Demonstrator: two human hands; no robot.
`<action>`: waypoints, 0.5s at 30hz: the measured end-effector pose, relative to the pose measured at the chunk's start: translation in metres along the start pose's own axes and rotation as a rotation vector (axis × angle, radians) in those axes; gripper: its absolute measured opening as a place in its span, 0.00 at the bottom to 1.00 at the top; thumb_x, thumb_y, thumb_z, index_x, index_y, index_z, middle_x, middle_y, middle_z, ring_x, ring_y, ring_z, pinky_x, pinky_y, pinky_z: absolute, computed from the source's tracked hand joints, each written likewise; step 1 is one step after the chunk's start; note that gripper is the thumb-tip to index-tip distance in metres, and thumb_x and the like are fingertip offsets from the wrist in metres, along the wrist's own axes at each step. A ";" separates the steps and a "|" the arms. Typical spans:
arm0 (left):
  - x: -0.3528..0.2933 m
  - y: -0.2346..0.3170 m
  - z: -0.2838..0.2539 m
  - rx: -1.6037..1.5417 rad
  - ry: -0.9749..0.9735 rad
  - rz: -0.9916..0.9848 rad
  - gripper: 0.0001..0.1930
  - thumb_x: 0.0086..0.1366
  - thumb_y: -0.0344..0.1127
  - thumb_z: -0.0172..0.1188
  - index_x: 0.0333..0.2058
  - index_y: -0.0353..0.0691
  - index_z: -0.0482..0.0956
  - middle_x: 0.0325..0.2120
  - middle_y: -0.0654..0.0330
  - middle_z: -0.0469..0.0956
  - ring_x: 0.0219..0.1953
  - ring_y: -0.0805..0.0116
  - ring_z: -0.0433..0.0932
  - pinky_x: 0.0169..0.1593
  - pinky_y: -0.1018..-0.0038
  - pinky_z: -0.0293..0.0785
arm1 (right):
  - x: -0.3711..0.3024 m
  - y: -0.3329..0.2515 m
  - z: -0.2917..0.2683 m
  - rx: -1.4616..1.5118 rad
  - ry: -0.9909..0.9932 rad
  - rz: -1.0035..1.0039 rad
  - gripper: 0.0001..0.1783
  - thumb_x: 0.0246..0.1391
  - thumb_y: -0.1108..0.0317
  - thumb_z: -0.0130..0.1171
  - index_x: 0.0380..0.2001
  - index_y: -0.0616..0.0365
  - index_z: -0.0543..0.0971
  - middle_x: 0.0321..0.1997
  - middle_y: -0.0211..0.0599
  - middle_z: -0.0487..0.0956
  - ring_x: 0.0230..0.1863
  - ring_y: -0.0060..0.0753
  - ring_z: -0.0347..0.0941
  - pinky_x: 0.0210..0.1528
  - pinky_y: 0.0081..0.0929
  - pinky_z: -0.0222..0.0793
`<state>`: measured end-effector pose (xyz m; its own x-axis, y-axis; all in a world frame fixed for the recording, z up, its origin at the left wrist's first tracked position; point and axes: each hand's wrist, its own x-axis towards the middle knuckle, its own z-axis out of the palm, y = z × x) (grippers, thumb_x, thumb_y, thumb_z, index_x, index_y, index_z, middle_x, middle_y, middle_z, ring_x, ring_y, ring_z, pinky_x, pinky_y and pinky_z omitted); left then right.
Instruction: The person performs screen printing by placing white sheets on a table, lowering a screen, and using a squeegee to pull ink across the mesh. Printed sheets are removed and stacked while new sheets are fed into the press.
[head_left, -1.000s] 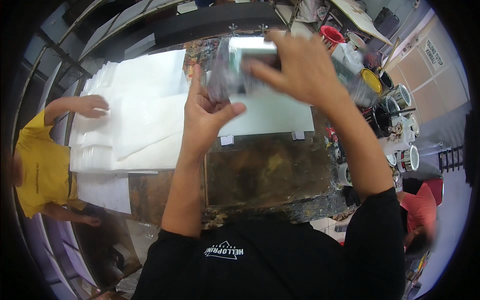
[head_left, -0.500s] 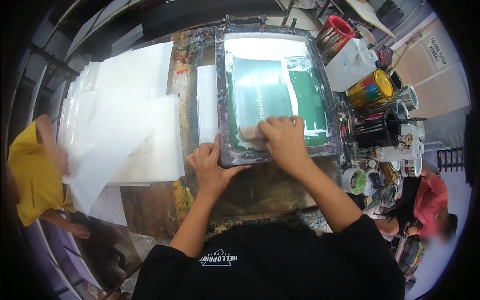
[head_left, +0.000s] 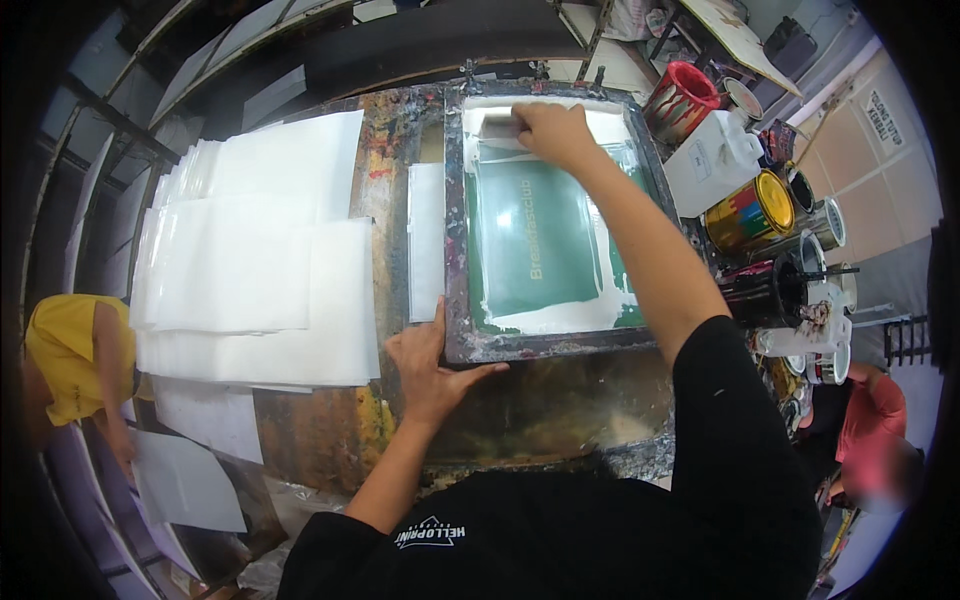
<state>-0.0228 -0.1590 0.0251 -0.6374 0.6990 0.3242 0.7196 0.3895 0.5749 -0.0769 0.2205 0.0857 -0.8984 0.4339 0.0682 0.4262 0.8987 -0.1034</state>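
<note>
A screen-printing frame with a dark, paint-stained rim lies on the worktable. Its green mesh carries pale lettering, with white ink smeared around the edges. Near the far end of the mesh, my right hand is closed on a squeegee, mostly hidden by the fingers and slightly blurred. My left hand rests at the frame's near left corner. Its forefinger points along the left side and its thumb stretches along the near edge, spread apart. A white sheet shows from beneath the frame's left side.
Stacked white sheets cover the table's left. Along the right edge stand a white jerrycan, a red paint bucket, a yellow can and several others. One person in yellow holds a sheet at left; another in red is at right.
My right hand has moved with the squeegee from the near end of the mesh to the far end. My left hand keeps to the corner. The person in yellow has drawn a sheet off the stack.
</note>
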 end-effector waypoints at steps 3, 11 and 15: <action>-0.001 0.001 -0.002 -0.002 -0.029 -0.014 0.61 0.39 0.66 0.80 0.68 0.35 0.70 0.33 0.61 0.77 0.41 0.61 0.70 0.52 0.64 0.60 | -0.027 -0.009 0.011 -0.077 0.084 -0.033 0.19 0.57 0.61 0.60 0.53 0.45 0.79 0.46 0.37 0.83 0.52 0.47 0.80 0.57 0.58 0.64; 0.000 0.005 -0.002 -0.024 0.022 0.008 0.57 0.44 0.62 0.80 0.68 0.34 0.70 0.37 0.57 0.79 0.39 0.60 0.73 0.53 0.64 0.63 | -0.192 -0.063 -0.030 -0.016 -0.074 -0.075 0.20 0.53 0.57 0.65 0.47 0.51 0.77 0.42 0.40 0.82 0.47 0.48 0.81 0.49 0.53 0.69; 0.007 0.015 0.003 -0.394 0.211 -0.023 0.54 0.51 0.58 0.80 0.67 0.27 0.67 0.41 0.55 0.79 0.41 0.62 0.76 0.51 0.67 0.68 | -0.242 -0.094 -0.087 0.051 0.026 -0.102 0.24 0.55 0.50 0.65 0.45 0.58 0.77 0.40 0.43 0.78 0.44 0.49 0.79 0.48 0.48 0.69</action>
<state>-0.0154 -0.1465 0.0341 -0.7235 0.5392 0.4310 0.5709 0.1164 0.8127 0.1098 0.0364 0.1651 -0.9333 0.3429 0.1069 0.3265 0.9340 -0.1450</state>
